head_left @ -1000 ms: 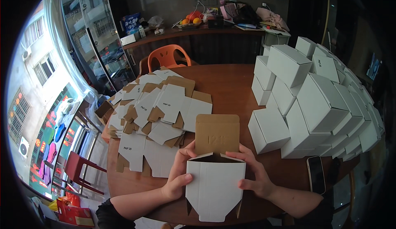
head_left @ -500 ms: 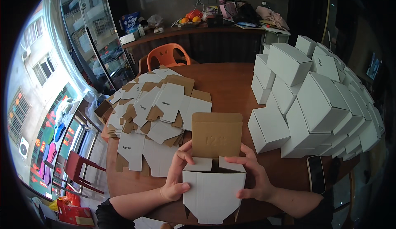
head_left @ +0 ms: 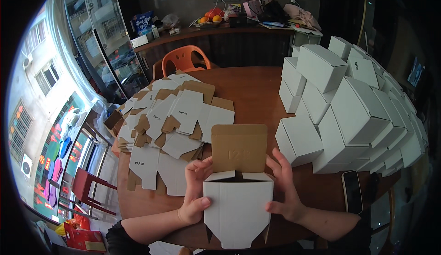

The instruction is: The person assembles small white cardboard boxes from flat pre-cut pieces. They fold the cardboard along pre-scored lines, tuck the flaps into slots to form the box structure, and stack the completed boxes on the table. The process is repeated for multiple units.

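A half-folded white cardboard box (head_left: 238,200) stands on the near edge of the round wooden table (head_left: 250,89). Its brown inner lid flap (head_left: 239,147) stands upright behind it. My left hand (head_left: 195,190) grips the box's left side, thumb on the white front panel. On the right side, my right hand (head_left: 282,188) holds the box with its fingers along the edge. Two small white flaps are folded inward at the box's top opening.
A spread pile of flat unfolded box blanks (head_left: 170,121) lies to the left. A tall stack of finished white boxes (head_left: 349,103) fills the right side. A dark phone (head_left: 352,191) lies at the right. An orange chair (head_left: 183,59) stands behind the table.
The box has been raised more upright and folded further: the side flaps now tuck inward at the top and the brown lid flap stands taller. Both hands shifted up along its sides.
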`<state>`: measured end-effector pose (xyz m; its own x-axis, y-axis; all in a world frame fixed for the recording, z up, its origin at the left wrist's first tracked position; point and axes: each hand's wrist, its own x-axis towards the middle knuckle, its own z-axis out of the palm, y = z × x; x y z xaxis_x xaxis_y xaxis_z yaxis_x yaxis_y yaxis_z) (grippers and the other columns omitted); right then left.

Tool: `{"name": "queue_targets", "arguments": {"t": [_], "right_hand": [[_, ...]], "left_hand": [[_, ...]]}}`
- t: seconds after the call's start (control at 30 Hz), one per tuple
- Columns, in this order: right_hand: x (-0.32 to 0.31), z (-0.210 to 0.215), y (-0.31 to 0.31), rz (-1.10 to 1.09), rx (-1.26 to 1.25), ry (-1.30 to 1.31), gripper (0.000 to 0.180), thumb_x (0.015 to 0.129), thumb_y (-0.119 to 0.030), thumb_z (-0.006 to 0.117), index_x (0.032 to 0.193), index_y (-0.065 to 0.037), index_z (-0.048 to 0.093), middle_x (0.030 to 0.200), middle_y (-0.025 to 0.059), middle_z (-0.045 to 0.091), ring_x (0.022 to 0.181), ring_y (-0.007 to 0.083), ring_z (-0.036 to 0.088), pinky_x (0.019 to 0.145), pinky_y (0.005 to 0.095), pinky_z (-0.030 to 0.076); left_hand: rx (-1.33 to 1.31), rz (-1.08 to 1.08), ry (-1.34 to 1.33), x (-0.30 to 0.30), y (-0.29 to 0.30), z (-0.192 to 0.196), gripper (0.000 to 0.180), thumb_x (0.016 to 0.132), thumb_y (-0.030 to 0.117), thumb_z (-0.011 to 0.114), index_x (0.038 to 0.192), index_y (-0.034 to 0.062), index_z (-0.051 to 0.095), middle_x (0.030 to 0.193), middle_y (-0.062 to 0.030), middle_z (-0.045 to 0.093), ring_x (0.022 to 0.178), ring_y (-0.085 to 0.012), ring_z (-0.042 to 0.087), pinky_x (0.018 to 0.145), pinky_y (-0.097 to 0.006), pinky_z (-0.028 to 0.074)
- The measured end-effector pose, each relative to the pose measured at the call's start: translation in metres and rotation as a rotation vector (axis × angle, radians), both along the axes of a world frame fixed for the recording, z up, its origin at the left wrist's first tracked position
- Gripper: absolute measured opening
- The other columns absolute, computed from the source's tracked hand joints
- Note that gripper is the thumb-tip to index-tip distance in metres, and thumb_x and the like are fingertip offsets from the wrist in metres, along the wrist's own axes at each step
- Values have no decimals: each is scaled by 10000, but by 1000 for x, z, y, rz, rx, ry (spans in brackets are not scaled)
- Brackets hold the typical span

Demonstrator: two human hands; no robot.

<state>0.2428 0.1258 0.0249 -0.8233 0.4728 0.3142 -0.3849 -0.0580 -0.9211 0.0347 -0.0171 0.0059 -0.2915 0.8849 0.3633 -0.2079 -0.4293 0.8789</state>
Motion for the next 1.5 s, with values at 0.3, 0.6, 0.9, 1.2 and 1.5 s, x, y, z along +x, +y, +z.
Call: {"name": "queue_targets", "arguments": {"t": [0.3, 0.6, 0.9, 1.2, 1.5], "right_hand": [[-3, -1, 11, 134, -197, -144, 817, 1005, -383, 624, 1589, -40, 167, 1524, 153, 375, 1414, 255, 382, 1167, 417, 307], [0, 3, 6, 55, -62, -241, 489, 1060, -262, 528, 1459, -74, 319, 1556, 150, 365, 1386, 205, 362, 1157, 395, 295], [-2, 2, -1, 32, -1, -79, 475, 1080, -154, 457, 1515, -78, 281, 1599, 147, 321, 1397, 175, 358, 1145, 374, 316], [3, -6, -5, 23, 214, 22, 259, 1075, -141, 502, 1311, -53, 444, 1458, 158, 490, 1301, 176, 482, 1109, 363, 383], [2, 2, -15, -62, -244, -189, 267, 1069, -144, 527, 1312, -60, 454, 1380, 121, 555, 1197, 133, 551, 1010, 319, 473]], "left_hand": [[-238, -28, -89, 7, -2, 12, 733, 966, 398, 553, 1528, 58, 226, 1462, -144, 373, 1359, -235, 395, 1156, -418, 297], [-385, -83, -81, 17, -9, 15, 613, 1030, 477, 437, 1423, 16, 340, 1484, -167, 396, 1353, -249, 429, 1139, -428, 339], [-248, -16, 137, 25, -6, 21, 520, 1079, 377, 331, 1427, -9, 350, 1632, -229, 254, 1458, -299, 340, 1218, -468, 188], [-29, 41, 439, 18, -14, 12, 352, 1099, 232, 349, 1374, 14, 368, 1507, -209, 438, 1395, -292, 418, 1197, -439, 264], [-281, -27, -57, 33, -9, 18, 353, 1107, 255, 330, 1368, 17, 331, 1448, -204, 461, 1335, -259, 469, 1118, -412, 397]]}}
